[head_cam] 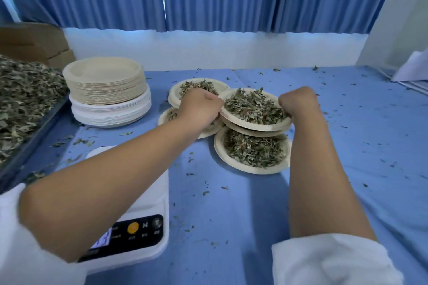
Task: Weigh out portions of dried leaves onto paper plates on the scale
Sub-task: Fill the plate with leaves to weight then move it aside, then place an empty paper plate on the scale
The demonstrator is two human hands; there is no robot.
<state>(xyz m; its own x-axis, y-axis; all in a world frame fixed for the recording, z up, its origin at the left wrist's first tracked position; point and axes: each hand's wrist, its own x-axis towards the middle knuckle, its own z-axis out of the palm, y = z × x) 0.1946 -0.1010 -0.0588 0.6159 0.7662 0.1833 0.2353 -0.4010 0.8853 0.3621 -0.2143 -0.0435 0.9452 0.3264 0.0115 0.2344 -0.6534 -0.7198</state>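
Both hands are on one full paper plate. The left hand (199,109) is curled on its left rim and the right hand (298,102) is curled on its right rim. The fingertips are tucked out of sight, so I cannot tell how far under the plate they reach. This top plate (229,96) is heaped with dried leaves (252,106). It sits on, or just over, a lower plate (252,134), in the middle of a bunch of full plates far across the blue bench (231,215). A near plate (252,169) lies just in front of it. A far plate (196,84) lies behind the left hand, and a side plate (165,118) peeks out under the left wrist. The scale (139,222) is close to the person, partly hidden by the left arm, and the part that shows has no plate on it. Here is what could go wrong. The leaves are light and piled high, so a tip or a bump could spill some. Then the portion would not weigh what it should. The plates under it do not lie flat and even, so the top plate might rock or slide off once the hands let go. A thin paper rim can also bend if it is squeezed hard. The top plate is round, so it has no long side. Its open side faces up, and it seems to lean a little, with the right edge lower than the left.
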